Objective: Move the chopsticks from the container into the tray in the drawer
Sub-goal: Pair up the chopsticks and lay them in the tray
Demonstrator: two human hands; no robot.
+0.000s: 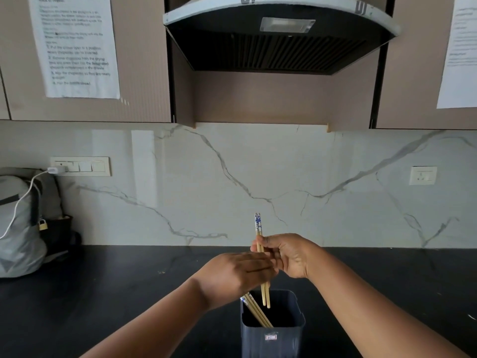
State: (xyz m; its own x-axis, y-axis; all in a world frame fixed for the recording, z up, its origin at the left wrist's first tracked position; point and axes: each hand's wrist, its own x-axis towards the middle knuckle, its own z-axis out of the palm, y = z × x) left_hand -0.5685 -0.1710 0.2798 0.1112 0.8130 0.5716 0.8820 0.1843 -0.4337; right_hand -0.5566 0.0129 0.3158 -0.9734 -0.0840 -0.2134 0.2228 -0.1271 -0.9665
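A dark blue square container point(273, 332) stands on the black counter near the bottom middle. Several wooden chopsticks point(255, 312) lean inside it against its left wall. Above it my right hand point(289, 254) pinches a pair of chopsticks point(259, 226) with blue-and-white tops, held nearly upright, tips just above the container's mouth. My left hand point(237, 275) is beside the pair with its fingers around the middle of the sticks. The drawer and its tray are out of view.
A black counter point(129, 293) runs to a white marble backsplash. A grey backpack point(23, 223) with a padlock sits at the far left under a switch panel with a charger plugged in. A range hood point(278, 34) hangs overhead between cabinets with paper sheets taped on.
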